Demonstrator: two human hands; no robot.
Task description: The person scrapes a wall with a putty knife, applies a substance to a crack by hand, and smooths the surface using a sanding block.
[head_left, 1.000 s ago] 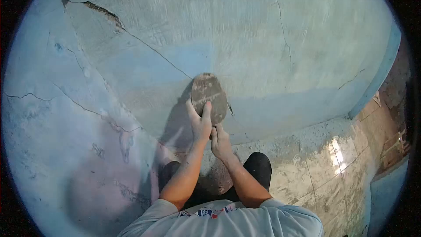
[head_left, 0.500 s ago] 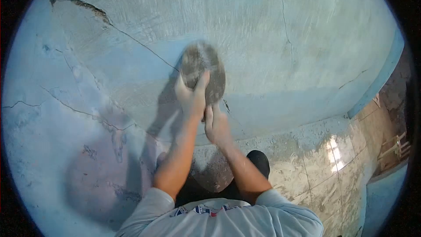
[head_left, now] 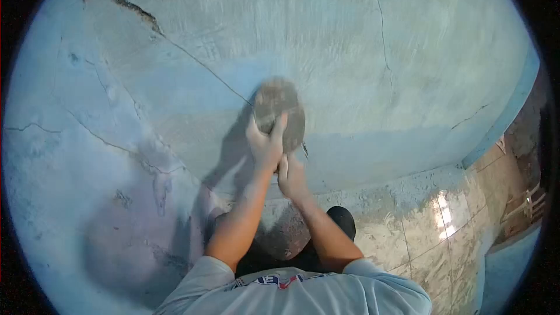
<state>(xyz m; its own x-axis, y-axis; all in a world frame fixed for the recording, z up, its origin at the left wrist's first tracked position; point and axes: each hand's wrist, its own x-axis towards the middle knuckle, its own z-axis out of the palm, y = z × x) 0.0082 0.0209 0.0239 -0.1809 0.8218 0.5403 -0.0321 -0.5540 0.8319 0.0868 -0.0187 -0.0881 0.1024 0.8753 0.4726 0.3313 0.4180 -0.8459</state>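
A dusty grey-brown oval tool (head_left: 286, 102), rounded and paddle-like, is held up at the wall (head_left: 233, 134). My left hand (head_left: 267, 147) is closed on its lower left side, with the thumb lying over the near face. Just below, my right hand (head_left: 293, 178) wraps around the tool's narrow lower end, most of which the fingers hide. Motion blurs the tool a little, so its exact kind and whether its far side touches the wall cannot be made out.
Long cracks (head_left: 204, 65) run across the blue-grey wall, one ending behind the tool. Debris lies along the wall's foot. Dirty tiles (head_left: 431, 239) cover the floor at the right, near a blue wall edge (head_left: 510, 114). My dark-clad knee (head_left: 342, 221) is beneath my arms.
Both hands and the tool have moved lower and slightly right along the wall. My grip looks the same. The view has also shifted slightly.
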